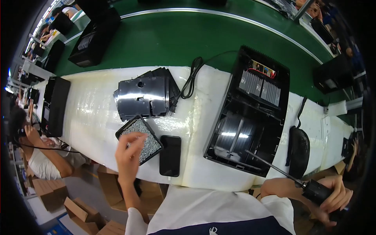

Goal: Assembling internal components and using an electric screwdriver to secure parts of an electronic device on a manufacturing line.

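In the head view, the left hand (pixel 129 153) is over a black tray (pixel 155 136) of screws (pixel 149 147), its fingers bent and thumb and forefinger close together; whether a screw is pinched between them I cannot tell. The right hand (pixel 336 196) is wrapped around the black handle of a screwdriver (pixel 314 191), whose shaft slants up and left so that its tip appears over the lower part of an open black housing (pixel 250 135); contact there cannot be made out. The housing lies on the white table (pixel 92 102), with silvery finned blocks (pixel 259 88) in its upper part. A phone (pixel 170 156) lies just right of the tray, and black panels (pixel 143 96) are stacked beyond it. A coiled cable (pixel 191 80) is between panels and housing. To the left, a co-worker (pixel 49 156) sits near a black box (pixel 58 106).
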Tool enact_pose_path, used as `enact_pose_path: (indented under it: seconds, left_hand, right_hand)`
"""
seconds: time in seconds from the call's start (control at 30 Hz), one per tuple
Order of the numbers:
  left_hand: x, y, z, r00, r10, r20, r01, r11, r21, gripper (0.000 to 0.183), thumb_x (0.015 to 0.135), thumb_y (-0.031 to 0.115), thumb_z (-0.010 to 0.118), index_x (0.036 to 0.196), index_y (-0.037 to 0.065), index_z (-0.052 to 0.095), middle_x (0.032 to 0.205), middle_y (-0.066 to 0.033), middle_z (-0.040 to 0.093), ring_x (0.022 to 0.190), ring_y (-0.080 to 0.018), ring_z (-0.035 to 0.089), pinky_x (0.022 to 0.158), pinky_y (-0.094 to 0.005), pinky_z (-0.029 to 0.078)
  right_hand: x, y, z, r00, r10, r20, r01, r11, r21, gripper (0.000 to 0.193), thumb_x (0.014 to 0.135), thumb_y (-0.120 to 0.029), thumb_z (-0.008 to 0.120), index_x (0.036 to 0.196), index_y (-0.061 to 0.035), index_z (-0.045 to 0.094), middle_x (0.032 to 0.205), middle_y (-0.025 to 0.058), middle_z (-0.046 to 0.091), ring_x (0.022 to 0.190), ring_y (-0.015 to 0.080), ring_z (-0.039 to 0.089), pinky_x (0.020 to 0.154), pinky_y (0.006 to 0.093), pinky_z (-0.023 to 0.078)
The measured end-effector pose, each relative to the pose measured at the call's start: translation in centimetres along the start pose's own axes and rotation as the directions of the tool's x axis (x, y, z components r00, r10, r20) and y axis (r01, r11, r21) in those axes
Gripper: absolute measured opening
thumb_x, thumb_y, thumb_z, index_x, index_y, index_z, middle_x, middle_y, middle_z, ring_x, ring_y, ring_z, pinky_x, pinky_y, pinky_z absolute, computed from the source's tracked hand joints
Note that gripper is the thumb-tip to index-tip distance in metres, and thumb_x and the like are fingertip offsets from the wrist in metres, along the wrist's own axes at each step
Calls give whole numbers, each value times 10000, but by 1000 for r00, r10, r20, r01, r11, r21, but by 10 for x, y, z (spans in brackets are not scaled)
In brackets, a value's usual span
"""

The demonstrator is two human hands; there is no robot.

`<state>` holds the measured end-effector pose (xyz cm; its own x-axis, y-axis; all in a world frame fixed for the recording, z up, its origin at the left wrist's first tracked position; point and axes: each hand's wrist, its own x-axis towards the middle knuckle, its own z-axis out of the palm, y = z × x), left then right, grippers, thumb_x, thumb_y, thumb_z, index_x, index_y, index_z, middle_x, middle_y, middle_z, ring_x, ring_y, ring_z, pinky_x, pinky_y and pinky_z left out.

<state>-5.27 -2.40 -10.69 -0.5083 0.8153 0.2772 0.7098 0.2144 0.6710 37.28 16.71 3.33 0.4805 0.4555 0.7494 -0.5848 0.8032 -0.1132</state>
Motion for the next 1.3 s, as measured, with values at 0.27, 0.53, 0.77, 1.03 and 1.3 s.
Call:
enact_pose_path:
  seconds: [0.27,0.53,0.77,1.03,1.3]
  left_hand:
    - [-13,70,138,964,-130,231,252,170,-953,414,1055,270,368,721,46,465,679,-67,489,626,-140,412,580,-263,319]
    - [-40,84,119,930,136,342,255,433,-865,208,969,33,515,1065,-28,689,731,-78,568,648,-143,538,548,-242,410]
    - [-17,91,92,873,464,152,-289,743,-604,364,715,-14,747,1076,11,710,754,-57,607,636,-163,590,543,-258,468]
    - [-15,102,81,839,512,185,-377,792,-479,311,714,-1,774,1018,11,705,725,-41,583,592,-155,587,472,-276,462]
    - [-13,104,76,794,568,216,-435,780,-450,385,661,-4,785,1034,23,694,749,-35,595,623,-160,606,476,-274,465]
  right_hand:
    - [-5,-22,13,977,146,152,-193,913,359,423,577,-235,827,766,-112,469,785,-17,510,629,43,514,605,77,404]
    - [-19,-12,28,910,204,361,-389,719,576,366,586,-114,838,749,-90,510,760,14,557,614,79,578,561,141,498]
    - [-51,32,84,855,194,481,-480,650,589,296,758,-175,767,816,-65,498,619,17,536,462,99,549,429,225,508]
    - [-49,25,93,860,180,477,-463,668,583,228,845,-170,709,821,-49,517,586,32,521,448,132,542,407,274,489]
    - [-36,8,82,877,152,456,-443,625,643,163,797,-72,695,731,-11,560,556,118,568,421,213,587,364,342,531]
